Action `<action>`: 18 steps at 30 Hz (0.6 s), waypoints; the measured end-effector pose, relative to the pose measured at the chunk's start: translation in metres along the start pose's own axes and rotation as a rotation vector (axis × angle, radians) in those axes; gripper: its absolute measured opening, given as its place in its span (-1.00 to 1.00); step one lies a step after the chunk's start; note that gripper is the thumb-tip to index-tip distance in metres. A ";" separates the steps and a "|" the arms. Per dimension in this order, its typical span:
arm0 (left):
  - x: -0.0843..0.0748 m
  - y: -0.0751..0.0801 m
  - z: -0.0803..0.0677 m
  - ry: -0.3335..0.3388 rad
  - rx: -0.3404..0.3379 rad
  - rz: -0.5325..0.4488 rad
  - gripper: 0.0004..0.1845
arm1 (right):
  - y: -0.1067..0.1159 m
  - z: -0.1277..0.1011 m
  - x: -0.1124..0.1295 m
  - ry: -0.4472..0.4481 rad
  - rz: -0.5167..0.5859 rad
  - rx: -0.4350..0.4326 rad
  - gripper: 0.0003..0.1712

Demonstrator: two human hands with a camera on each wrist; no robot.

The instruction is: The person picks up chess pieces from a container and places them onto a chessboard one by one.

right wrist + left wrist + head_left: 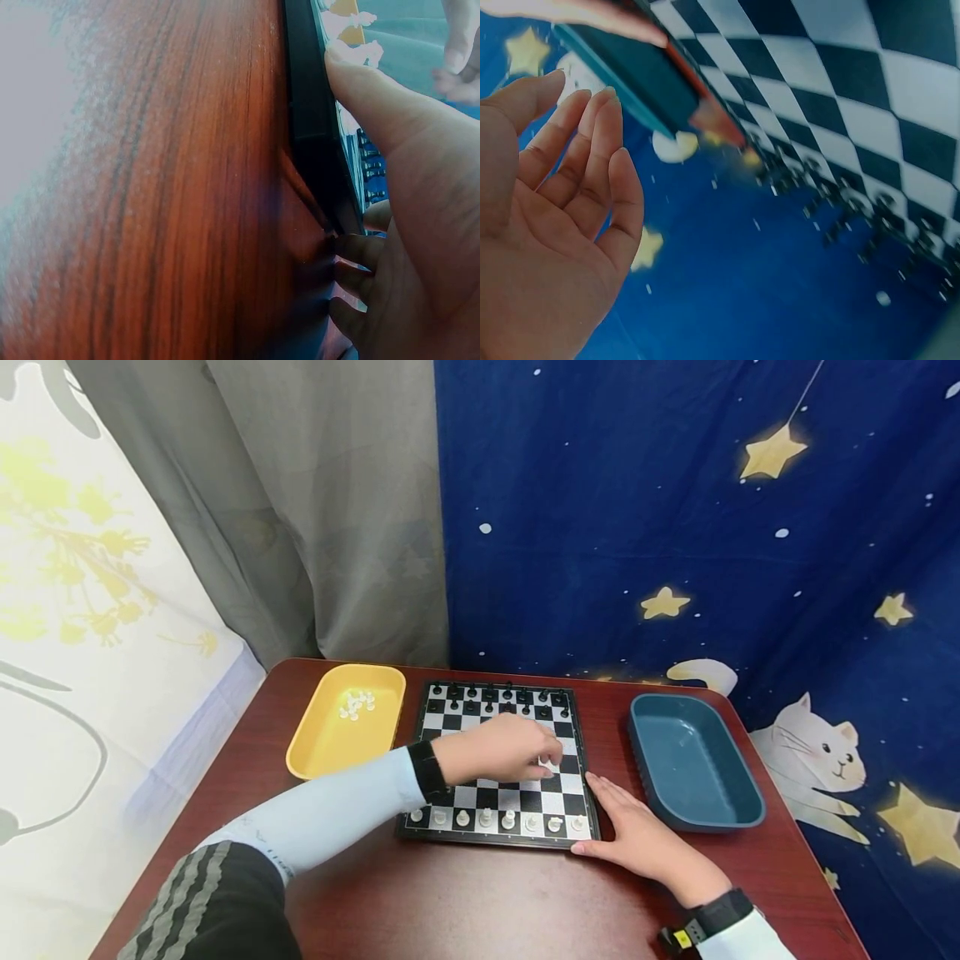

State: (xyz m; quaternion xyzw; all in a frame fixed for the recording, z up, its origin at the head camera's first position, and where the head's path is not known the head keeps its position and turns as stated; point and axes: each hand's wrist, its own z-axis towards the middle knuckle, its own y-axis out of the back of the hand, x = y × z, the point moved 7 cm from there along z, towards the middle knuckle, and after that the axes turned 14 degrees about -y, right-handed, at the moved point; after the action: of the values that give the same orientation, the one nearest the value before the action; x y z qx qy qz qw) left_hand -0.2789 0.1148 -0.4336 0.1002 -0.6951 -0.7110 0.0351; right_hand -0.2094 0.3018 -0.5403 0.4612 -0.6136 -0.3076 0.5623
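A small black-and-white chessboard (487,797) lies on the red-brown table (465,902). Black pieces (495,695) line its far rows and white pieces (495,818) its near row. My left hand (551,756) reaches across the board's right half, and a white piece (547,764) stands right at its fingertips. In the left wrist view that hand (577,187) has loosely extended fingers with nothing between them. My right hand (600,814) lies flat on the table along the board's right edge. Its thumb (375,97) presses on the board's rim (311,112).
A yellow tray (330,743) left of the board holds several white pieces (357,703). A dark blue tray (690,768) stands to the right, close to my right hand. Curtains hang just behind the table's far edge.
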 end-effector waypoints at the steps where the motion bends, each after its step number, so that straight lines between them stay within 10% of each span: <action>1: 0.004 0.003 -0.007 0.012 -0.019 -0.008 -0.77 | 0.000 0.000 0.001 -0.001 0.000 0.001 0.46; 18: 0.090 0.044 -0.175 0.374 -0.307 -0.144 -0.84 | 0.000 0.000 0.004 -0.008 -0.007 -0.003 0.48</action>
State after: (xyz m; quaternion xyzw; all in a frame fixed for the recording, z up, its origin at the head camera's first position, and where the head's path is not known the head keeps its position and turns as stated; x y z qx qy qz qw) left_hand -0.3369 -0.0751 -0.4007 0.2728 -0.5515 -0.7780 0.1270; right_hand -0.2094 0.2979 -0.5384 0.4613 -0.6137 -0.3126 0.5593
